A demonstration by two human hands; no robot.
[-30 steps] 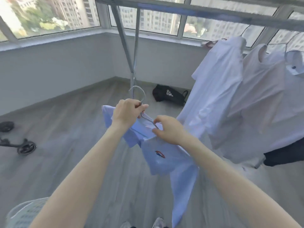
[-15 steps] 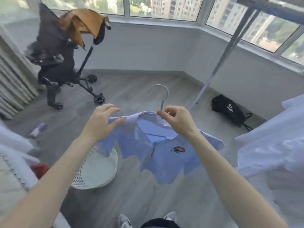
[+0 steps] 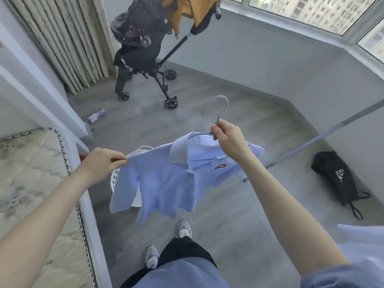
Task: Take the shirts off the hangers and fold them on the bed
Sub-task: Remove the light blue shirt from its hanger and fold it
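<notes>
A head-worn camera looked down at two bare forearms reaching into the middle of the frame. A small light blue shirt [image 3: 164, 183] with a collar and a red and blue chest badge hung in the air at the centre of the picture, above the grey wood-look floor [image 3: 228, 215] and clear of the bed. It was partly on a pale grey hanger [image 3: 222, 97], whose hook stood up just above centre.

The right hand [image 3: 228, 138], right of centre, had its fingers curled round the neck of the hanger below the hook. The left hand [image 3: 101, 163], left of centre, pinched the edge of one shoulder of the shirt between thumb and fingers and held it out sideways, so the cloth was stretched between the two hands.

The bed [image 3: 31, 173], a quilted cream mattress with dark patterned piping, filled the lower left of the frame. A white perforated laundry basket [image 3: 115, 177] sat on the floor just behind the shirt, mostly hidden by it.

A black stroller [image 3: 145, 48] with a tan hood stood at the top centre beside beige curtains [image 3: 68, 38] in the upper left. A small purple object [image 3: 96, 117] lay on the floor near them. Windows [image 3: 311, 11] ran along the upper right. A grey metal pole [image 3: 311, 140] slanted across the right side, and a black bag [image 3: 332, 177] with a white logo lay on the floor beyond it. The person's grey trainers [image 3: 184, 227] showed at the bottom centre.
</notes>
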